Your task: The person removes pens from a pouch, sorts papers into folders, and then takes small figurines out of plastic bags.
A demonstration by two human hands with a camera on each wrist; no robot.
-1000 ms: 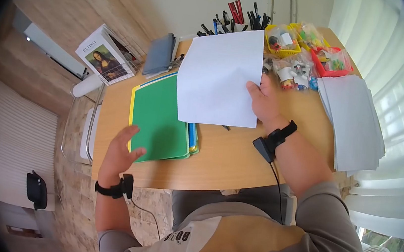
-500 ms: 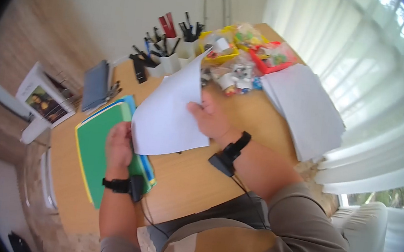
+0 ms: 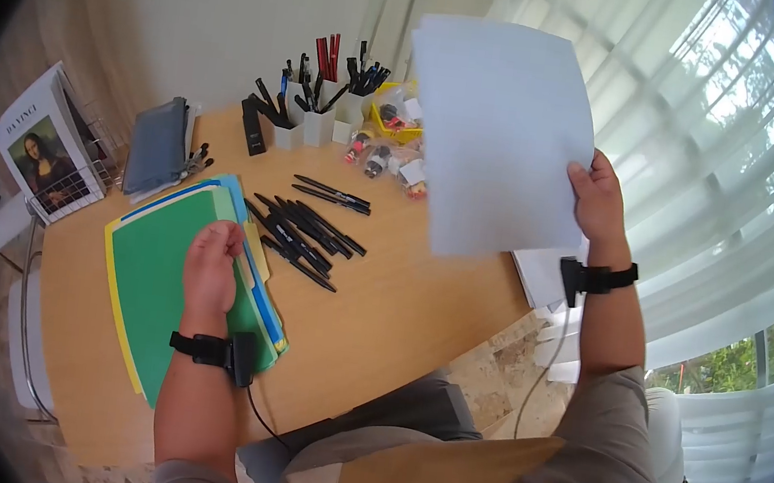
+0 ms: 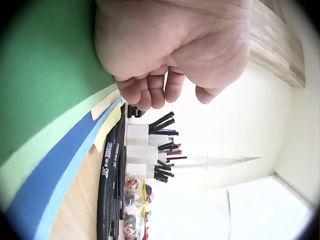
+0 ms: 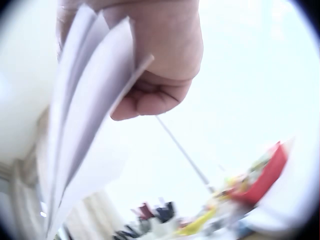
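Observation:
My right hand [image 3: 599,201] grips several white paper sheets [image 3: 503,140] by their right edge, thumb on the near face, raised above the right side of the table. In the right wrist view the sheets [image 5: 85,115] fan apart at one edge, and the fingers curl behind them. My left hand [image 3: 211,269] is over the green folder [image 3: 150,267], its fingers loosely bent with nothing in them. Blue, yellow and pale green folders show beneath the green one. Beside the folder stack lie several black pens [image 3: 307,232], close to the left hand.
White pen holders [image 3: 318,127] stand at the back, next to bagged small toys [image 3: 377,159] and a yellow basket [image 3: 386,98]. A paper pile [image 3: 537,268] is partly hidden behind the raised sheets. A Da Vinci book [image 3: 45,145] and grey pouch [image 3: 156,147] are at left.
The right hand has carried the sheets right and away from the folders, uncovering the pens. The left hand came in over the folder, met the sheets' edge, and is now apart from them.

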